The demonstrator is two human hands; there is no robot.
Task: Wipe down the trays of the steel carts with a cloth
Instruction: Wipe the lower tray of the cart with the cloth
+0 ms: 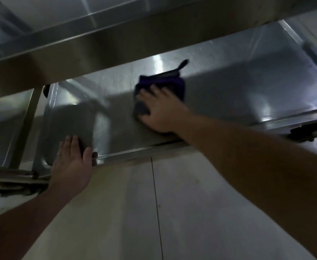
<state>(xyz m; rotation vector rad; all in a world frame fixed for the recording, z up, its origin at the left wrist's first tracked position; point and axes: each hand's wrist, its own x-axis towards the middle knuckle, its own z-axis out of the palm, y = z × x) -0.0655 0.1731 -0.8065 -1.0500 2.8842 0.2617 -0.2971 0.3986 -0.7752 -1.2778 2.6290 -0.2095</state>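
A: Because the upper tray [101, 44] crosses the top of the view, what does it hide?

B: It covers the far edge of the lower tray [238, 85]. The scene is dim and blurred, and both forearms run out of the frame at the bottom.

A: Where is the cloth?

B: The cloth [162, 85], dark purple and bunched, lies on the lower tray's flat steel. The right hand [160, 111] presses on it, fingers spread and only slightly bent; the palm hides its near part. A dark tab sticks up from its far side.

A: And the other hand?

B: The left hand [72, 166] rests flat on the tray's near-left corner, fingers straight and together, holding nothing.

A: What surrounds them?

B: Pale floor tiles [182, 212] lie below. A dark caster [302, 131] sits at the right; another, blurred, at the lower left. The steel is smooth and reflective.
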